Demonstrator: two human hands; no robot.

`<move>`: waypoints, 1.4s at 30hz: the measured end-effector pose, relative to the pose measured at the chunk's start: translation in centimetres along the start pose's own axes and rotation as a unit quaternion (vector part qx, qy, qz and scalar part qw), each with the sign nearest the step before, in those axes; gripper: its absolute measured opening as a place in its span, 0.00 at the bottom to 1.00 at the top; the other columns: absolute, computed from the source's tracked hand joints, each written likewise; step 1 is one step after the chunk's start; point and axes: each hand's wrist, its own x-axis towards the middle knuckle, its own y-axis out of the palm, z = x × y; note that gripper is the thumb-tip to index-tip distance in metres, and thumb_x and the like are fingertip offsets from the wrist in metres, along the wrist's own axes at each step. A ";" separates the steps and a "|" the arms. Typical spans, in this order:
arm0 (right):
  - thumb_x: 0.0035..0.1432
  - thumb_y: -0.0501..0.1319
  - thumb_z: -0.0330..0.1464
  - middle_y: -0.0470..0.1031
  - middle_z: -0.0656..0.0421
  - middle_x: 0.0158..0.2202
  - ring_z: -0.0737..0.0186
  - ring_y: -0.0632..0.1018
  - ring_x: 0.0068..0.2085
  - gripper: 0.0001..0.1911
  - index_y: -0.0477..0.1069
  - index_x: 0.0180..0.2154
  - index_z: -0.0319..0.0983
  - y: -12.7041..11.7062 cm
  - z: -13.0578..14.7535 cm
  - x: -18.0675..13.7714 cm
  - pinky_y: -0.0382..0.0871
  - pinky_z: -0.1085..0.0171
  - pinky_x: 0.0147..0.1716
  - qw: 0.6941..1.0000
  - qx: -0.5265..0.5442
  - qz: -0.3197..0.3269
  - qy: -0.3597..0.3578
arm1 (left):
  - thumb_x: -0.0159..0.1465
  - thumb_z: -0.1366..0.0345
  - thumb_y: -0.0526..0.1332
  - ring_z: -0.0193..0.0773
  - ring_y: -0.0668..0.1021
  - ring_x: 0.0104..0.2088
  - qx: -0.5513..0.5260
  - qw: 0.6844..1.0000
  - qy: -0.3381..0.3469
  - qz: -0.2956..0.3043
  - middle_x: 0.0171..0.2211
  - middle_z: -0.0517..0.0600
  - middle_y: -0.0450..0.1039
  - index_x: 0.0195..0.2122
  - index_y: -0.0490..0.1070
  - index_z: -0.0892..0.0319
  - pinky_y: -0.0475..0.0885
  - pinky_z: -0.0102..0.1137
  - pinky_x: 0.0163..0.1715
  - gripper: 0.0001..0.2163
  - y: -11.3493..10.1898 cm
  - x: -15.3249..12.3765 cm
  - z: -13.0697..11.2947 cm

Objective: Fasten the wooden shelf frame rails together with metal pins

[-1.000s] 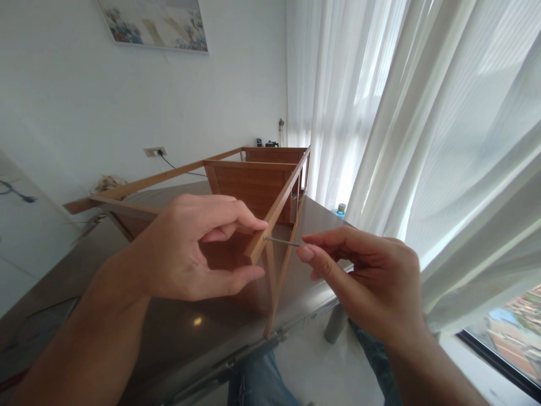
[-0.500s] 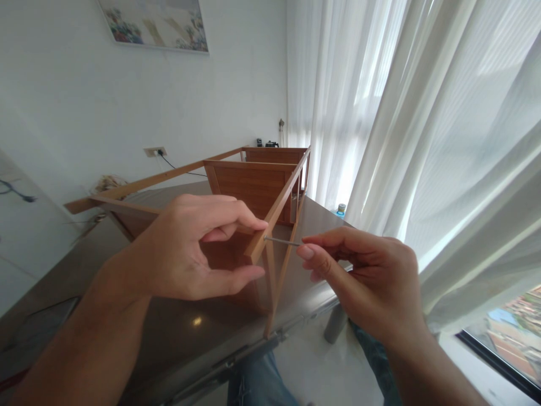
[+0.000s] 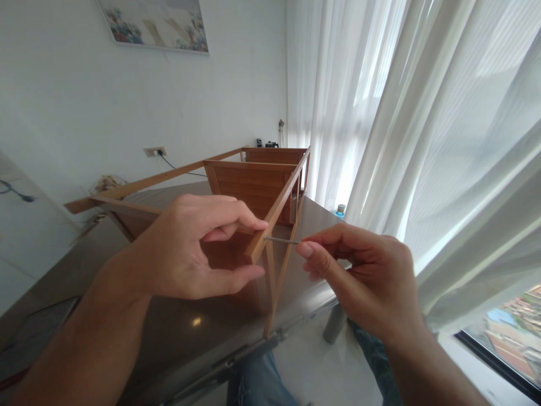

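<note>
hands (right) (image 3: pixel 367 276) | slightly nearer wooden rail (image 3: pixel 275 212) | metal rod (image 3: pixel 280 241) more level

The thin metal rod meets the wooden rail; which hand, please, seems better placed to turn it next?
Probably the right hand: its thumb and forefinger pinch the thin metal rod, while the left hand rests a fingertip on the wooden rail.

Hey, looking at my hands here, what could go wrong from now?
The thin metal rod in your right hand might slip where it meets the wooden rail, scratching the wood. It could jab your left hand, which touches the rail close by. The near lower end of the wooden frame sits by the edge of the table, so a hard push might shift it.
</note>
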 end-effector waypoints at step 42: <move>0.59 0.71 0.30 0.80 0.63 0.27 0.68 0.79 0.24 0.05 0.82 0.39 0.43 0.4 -1.2 -0.6 0.72 0.69 0.24 0.994 0.045 -0.059 -0.076 | 0.54 0.65 0.72 0.29 0.63 0.21 0.010 1.000 -0.015 0.003 0.22 0.39 0.56 0.46 0.77 0.55 0.61 0.28 0.23 0.17 0.0 0.4 -0.3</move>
